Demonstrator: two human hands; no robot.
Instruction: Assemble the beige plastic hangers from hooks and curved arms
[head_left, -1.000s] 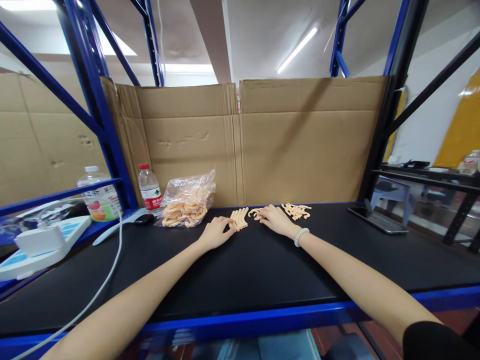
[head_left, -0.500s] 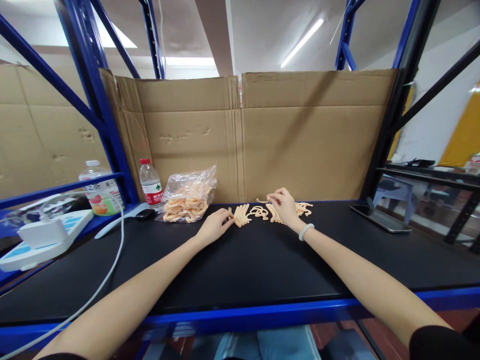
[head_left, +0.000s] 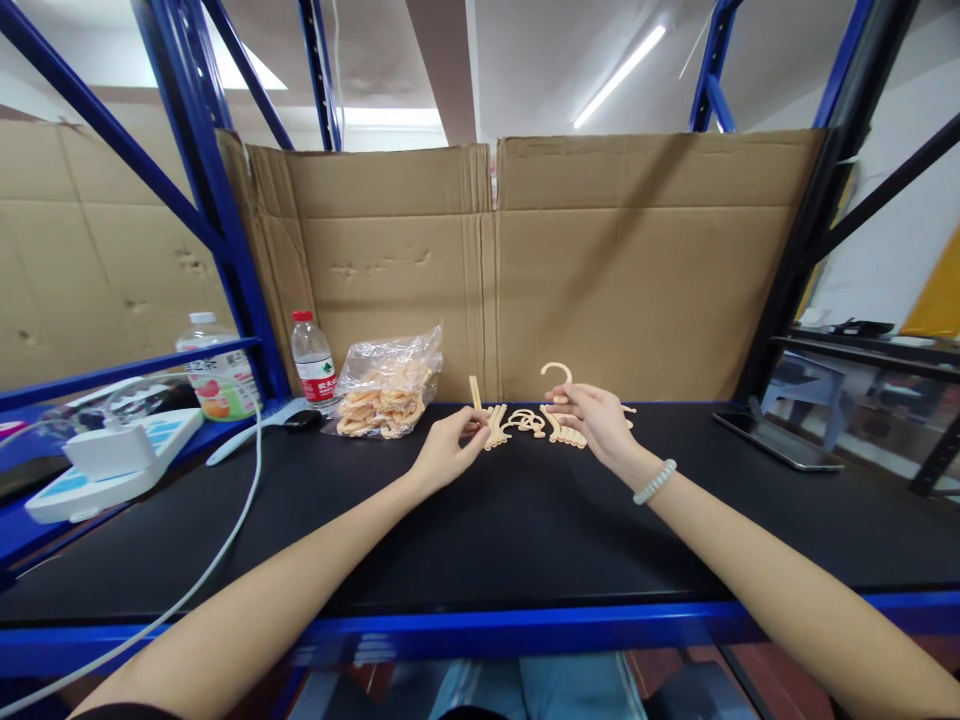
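Observation:
Raised slightly off the black tabletop, my left hand (head_left: 451, 448) pinches a slim beige plastic strip (head_left: 475, 392) that stands nearly upright. My right hand (head_left: 600, 428) holds a beige plastic hook (head_left: 556, 370), shaped like a hanger hook, with its curve above my fingertips. Between and behind the hands lie more beige pieces: a row of curved strips (head_left: 496, 428) on the left, several hooks (head_left: 525, 424) in the middle, and another row of strips (head_left: 564, 430) partly behind my right hand. A few pieces at the far right are mostly hidden by it.
A clear bag (head_left: 386, 390) of beige pieces stands left, beside a red-capped water bottle (head_left: 313, 360). A power strip (head_left: 120, 465) and white cable (head_left: 251, 490) lie farther left. A phone (head_left: 776, 440) rests at right. A cardboard wall (head_left: 637, 270) closes the back.
My left hand has lifted from the left row with a strip, now upright. My right hand has moved right and turned, bringing its hook upright. The view has shifted slightly.

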